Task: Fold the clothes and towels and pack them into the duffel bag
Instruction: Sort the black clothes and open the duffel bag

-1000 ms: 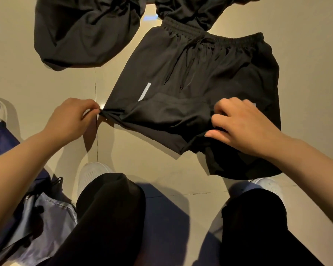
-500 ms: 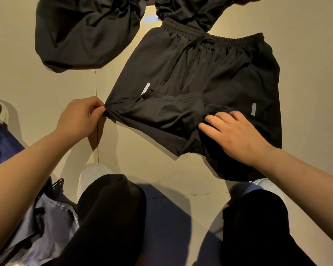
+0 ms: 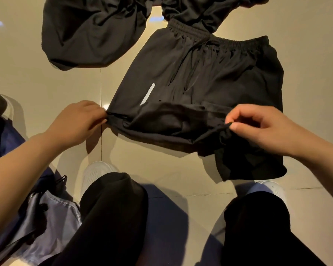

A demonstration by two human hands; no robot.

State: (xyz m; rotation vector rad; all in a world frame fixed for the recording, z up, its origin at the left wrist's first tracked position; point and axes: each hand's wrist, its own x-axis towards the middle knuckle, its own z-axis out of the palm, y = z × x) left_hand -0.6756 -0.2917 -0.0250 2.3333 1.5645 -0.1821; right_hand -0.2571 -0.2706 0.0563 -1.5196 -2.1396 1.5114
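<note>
Floor: shorts (image 3: pixel 210 77) between hands (pinched).

No words, numbers or brand names can be read anywhere. The only mark is a plain pale stripe (image 3: pixel 147 94) on the black shorts (image 3: pixel 210 77), and it carries no lettering.

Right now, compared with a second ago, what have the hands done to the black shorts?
The right hand, which lay with its fingers on the folded hem of the black shorts, has slid right and now pinches the hem near the right leg. The left hand keeps its grip on the left hem corner. The shorts, the other black garment and the duffel bag stayed put.
</note>
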